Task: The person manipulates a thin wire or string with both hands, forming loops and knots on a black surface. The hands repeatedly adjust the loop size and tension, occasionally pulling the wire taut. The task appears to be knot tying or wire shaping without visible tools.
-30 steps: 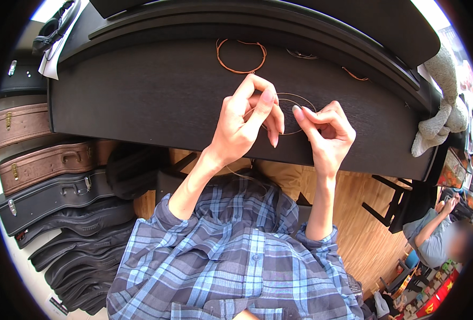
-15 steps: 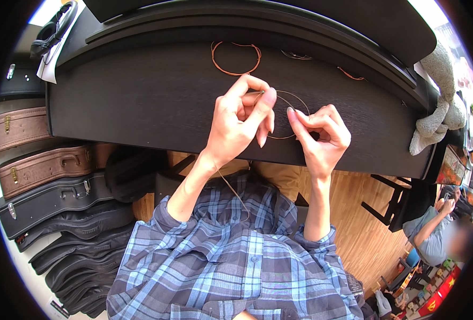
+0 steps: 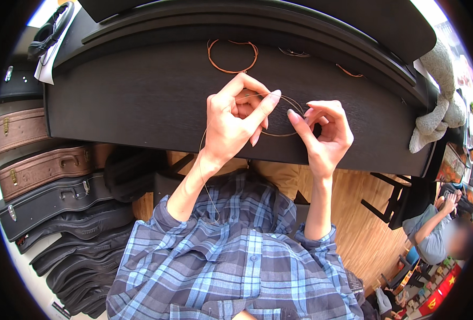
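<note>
My left hand point(image 3: 230, 125) is closed, pinching a thin metal guitar string point(image 3: 280, 135) between thumb and forefinger. The string is bent into a small loop of several turns, spanning the gap between my hands. At the loop's right side, my right hand point(image 3: 328, 133) has thumb and fingers curled round the wire. A loose tail of the string hangs past my left wrist and down over the plaid shirt. Parts of the loop are hidden behind my left fingers. Both hands are above the near part of a black wooden surface point(image 3: 129, 101).
Farther back on the surface lie a coiled orange string point(image 3: 231, 71), a thin silvery coil point(image 3: 294, 53) and a short orange bundle point(image 3: 348, 71). A grey plush toy point(image 3: 434, 125) hangs at the right. Instrument cases point(image 3: 44, 165) are stacked at left. Another person point(image 3: 434, 234) sits far right.
The string's loose tail has swung left, from inside my left wrist to its outer side. Strands of the loop have shifted between my hands, and my right fingers have lifted slightly.
</note>
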The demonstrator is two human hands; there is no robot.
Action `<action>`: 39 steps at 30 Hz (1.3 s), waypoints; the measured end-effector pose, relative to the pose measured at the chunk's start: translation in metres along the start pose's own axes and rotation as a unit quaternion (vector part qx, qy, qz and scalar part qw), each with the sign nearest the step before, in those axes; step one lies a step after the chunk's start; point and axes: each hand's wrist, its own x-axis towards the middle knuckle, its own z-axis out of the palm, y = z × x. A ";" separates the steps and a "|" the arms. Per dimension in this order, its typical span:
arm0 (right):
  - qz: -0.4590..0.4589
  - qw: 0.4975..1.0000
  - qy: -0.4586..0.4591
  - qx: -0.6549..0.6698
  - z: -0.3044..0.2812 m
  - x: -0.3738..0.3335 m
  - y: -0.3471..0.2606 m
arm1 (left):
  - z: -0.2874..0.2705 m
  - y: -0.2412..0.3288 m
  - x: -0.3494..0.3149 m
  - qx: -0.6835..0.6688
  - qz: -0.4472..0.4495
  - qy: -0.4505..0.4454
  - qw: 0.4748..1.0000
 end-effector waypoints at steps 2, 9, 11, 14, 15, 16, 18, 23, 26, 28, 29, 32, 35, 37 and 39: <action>0.015 1.000 -0.018 0.002 -0.002 0.000 -0.001 | 0.001 0.000 0.001 0.018 0.011 0.001 1.000; -0.105 0.984 -0.099 -0.107 -0.005 0.008 -0.004 | 0.001 0.001 0.001 0.009 0.000 0.010 1.000; -0.060 0.992 -0.099 -0.053 -0.001 0.007 -0.005 | -0.001 0.002 0.000 0.006 -0.010 0.000 1.000; 0.037 0.994 -0.098 -0.018 0.001 0.002 -0.010 | 0.000 0.000 0.000 0.005 -0.006 -0.001 1.000; 0.056 0.994 -0.088 -0.022 0.002 0.002 -0.011 | 0.001 -0.001 0.000 0.005 -0.006 0.002 1.000; 0.067 0.995 -0.066 -0.014 0.002 0.003 -0.011 | 0.000 -0.001 0.000 0.008 -0.005 0.001 1.000; 0.085 0.996 -0.020 0.014 0.003 0.004 -0.011 | -0.001 -0.002 0.000 0.013 -0.014 0.004 1.000; 0.078 0.995 0.050 0.020 0.002 0.004 -0.009 | -0.001 -0.001 0.000 -0.010 -0.006 0.005 1.000; 0.079 0.992 0.087 0.042 0.000 0.002 -0.006 | -0.002 -0.001 0.001 -0.029 -0.007 0.004 1.000; 0.081 0.990 0.103 0.059 0.000 0.002 -0.005 | -0.002 0.000 0.001 -0.052 -0.010 0.000 0.999; 0.080 0.989 0.105 0.064 0.000 0.002 -0.004 | -0.003 0.000 0.001 -0.067 -0.015 -0.005 0.998; 0.080 0.989 0.086 0.089 -0.002 0.003 -0.007 | -0.007 0.002 -0.001 -0.093 -0.035 -0.015 0.995; 0.118 0.987 0.047 0.093 -0.005 0.005 -0.011 | -0.005 0.000 -0.001 -0.075 -0.014 -0.016 0.997; 0.167 0.976 -0.020 0.135 -0.010 0.006 -0.013 | -0.003 -0.002 -0.001 -0.037 0.003 -0.027 0.999; 0.161 0.977 -0.124 0.060 -0.013 0.006 -0.014 | -0.002 -0.004 -0.001 0.018 0.003 -0.049 0.999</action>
